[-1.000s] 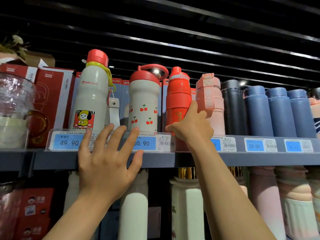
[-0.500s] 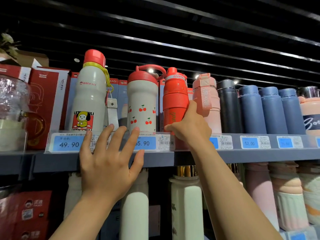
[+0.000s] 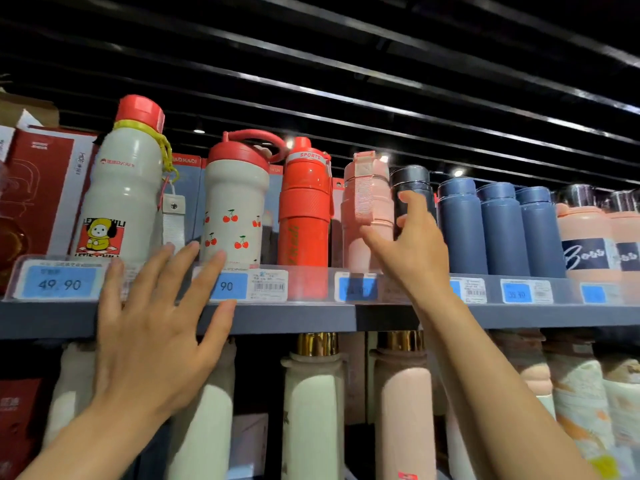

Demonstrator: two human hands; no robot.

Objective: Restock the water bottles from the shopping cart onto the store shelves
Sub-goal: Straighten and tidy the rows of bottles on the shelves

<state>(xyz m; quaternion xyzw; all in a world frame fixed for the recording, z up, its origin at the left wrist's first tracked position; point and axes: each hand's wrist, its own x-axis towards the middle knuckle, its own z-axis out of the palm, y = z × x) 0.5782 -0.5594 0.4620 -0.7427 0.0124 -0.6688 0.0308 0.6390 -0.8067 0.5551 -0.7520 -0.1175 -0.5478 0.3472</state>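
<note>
In the head view, the upper shelf carries a row of upright bottles: a white cartoon bottle, a cherry-print bottle, a red sports bottle, a pink bottle, a black flask and three blue flasks. The left hand is spread flat over the price strip. The right hand, fingers loosely apart, reaches between the pink bottle and black flask, holding nothing.

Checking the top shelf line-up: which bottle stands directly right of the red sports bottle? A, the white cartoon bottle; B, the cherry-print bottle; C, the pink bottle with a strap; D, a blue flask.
C: the pink bottle with a strap is the immediate right-hand neighbour of the red sports bottle.
</note>
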